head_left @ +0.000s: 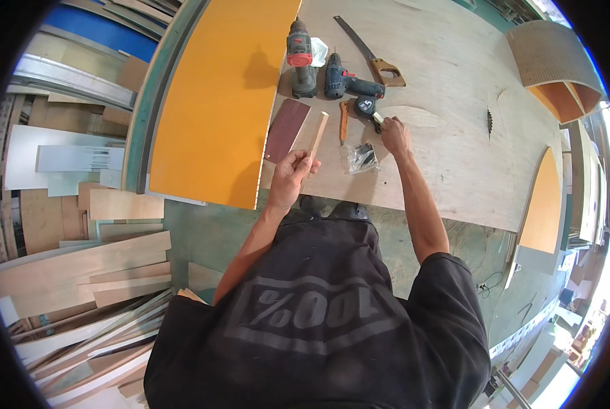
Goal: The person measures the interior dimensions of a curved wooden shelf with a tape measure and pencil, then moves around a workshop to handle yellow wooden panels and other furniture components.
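Note:
My left hand [292, 174] is closed around a thin wooden strip [320, 129], which points up and away over the near edge of the table. Reaching farther right, my right hand [395, 136] has its fingers closed at the pale end of a black tape measure [365, 105]. An orange utility knife [344, 123] lies just left of the tape measure. Between my hands rests a clear plastic bag of small dark pieces [363, 157]. A dark red board [288, 129] lies beyond my left hand.
On the plywood tabletop [448, 163] are a red-and-black drill [301, 58], a second drill [351, 83] and a handsaw [372, 53]. A large orange panel [213, 102] covers the left side. A curved ribbed piece [554, 61] stands far right. Stacked boards [100, 266] fill the left.

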### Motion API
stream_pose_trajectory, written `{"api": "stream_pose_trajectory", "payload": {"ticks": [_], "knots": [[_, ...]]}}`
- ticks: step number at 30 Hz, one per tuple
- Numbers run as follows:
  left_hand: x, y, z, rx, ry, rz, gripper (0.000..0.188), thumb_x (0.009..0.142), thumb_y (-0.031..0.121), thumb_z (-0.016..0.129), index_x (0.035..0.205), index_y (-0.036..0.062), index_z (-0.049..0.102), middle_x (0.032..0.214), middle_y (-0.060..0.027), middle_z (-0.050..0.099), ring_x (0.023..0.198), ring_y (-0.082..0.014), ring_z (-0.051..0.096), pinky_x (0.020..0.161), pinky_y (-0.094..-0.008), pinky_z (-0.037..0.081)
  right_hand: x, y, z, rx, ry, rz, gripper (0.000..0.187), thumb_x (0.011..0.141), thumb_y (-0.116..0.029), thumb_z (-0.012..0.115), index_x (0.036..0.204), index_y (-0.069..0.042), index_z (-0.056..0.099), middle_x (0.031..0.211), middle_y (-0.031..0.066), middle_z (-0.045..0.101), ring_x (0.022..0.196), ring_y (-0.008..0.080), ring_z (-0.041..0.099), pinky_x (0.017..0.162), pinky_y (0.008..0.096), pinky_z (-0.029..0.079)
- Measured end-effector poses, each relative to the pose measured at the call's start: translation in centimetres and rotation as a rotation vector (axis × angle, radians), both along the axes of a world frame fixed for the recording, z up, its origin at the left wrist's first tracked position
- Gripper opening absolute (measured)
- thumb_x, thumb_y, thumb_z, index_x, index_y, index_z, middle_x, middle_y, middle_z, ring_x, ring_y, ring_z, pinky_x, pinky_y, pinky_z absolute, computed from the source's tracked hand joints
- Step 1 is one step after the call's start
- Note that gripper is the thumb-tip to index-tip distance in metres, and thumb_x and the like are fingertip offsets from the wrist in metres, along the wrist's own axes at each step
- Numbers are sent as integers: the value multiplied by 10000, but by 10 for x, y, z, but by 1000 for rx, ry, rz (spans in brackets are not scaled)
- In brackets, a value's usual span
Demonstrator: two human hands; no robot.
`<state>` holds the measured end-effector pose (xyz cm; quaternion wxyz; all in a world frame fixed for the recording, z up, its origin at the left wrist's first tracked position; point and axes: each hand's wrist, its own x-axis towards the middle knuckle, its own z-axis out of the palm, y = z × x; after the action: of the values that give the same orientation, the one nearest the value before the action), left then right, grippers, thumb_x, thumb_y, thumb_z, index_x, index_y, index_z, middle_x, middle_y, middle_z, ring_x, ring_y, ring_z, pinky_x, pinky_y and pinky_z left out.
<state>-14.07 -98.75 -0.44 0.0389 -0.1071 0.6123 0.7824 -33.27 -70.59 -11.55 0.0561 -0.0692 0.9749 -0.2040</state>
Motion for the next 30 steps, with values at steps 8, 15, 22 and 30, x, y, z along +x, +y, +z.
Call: {"api": "stream_pose_trajectory", "payload": {"ticks": [8, 15, 22, 30], "knots": [[6, 43, -13, -310, 2, 106, 368, 949, 239, 664, 1142, -62, 577, 842, -19, 608, 750, -92, 537, 679, -264, 458, 67, 47, -13, -170, -33, -337, 300, 908, -177, 548, 1139, 13, 523, 1066, 321, 616, 957, 465, 639, 787, 564, 505], [-12, 125, -13, -516, 124, -150, 342, 1041, 342, 491, 983, 28, 613, 679, 18, 458, 616, -70, 430, 551, -266, 375, 259, 121, 4, -341, -146, -454, 318, 867, -248, 592, 1124, -61, 604, 961, 275, 670, 921, 468, 640, 808, 541, 500], [-17, 268, -17, -303, 65, -468, 410, 1069, 382, 388, 864, 61, 540, 643, 22, 446, 528, -44, 418, 460, -226, 358, 372, 278, -14, -344, -71, -982, 305, 891, -324, 627, 941, -25, 657, 759, 198, 669, 731, 383, 659, 674, 463, 499], [23, 483, -46, -490, 214, -662, 405, 1058, 369, 416, 1008, 33, 636, 669, -28, 583, 547, -108, 518, 524, -271, 437, 440, 469, -39, -1230, 235, -1563, 297, 891, -361, 718, 928, -66, 708, 562, -39, 488, 449, 64, 424, 391, 241, 305]]}}
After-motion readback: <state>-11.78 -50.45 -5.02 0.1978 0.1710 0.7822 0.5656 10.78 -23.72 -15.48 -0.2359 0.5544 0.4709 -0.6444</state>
